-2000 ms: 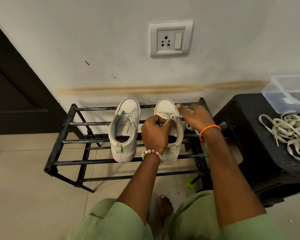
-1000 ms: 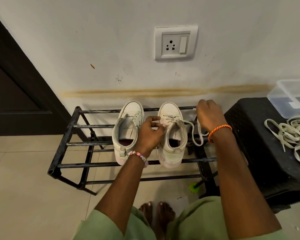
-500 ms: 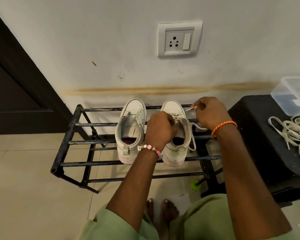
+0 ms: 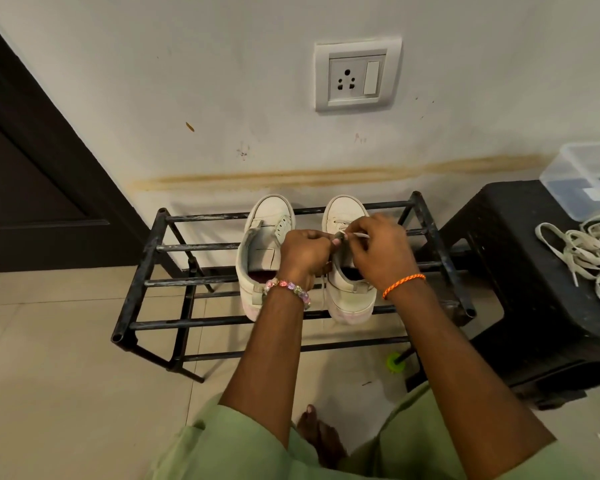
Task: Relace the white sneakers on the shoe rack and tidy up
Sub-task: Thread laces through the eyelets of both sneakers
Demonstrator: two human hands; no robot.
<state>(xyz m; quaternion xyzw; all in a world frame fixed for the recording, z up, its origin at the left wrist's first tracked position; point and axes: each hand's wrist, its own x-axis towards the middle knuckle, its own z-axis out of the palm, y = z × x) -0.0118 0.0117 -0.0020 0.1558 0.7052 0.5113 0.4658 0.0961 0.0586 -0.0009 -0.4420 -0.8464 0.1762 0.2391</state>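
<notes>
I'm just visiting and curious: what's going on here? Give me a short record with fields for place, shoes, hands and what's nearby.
place: black metal shoe rack against a white wall
shoes: left sneaker unlaced; right sneaker partly laced
left hand: grips the right sneaker's eyelet edge
right hand: pinches the lace tip
nearby: loose laces on a black stool, beside a clear plastic box
</notes>
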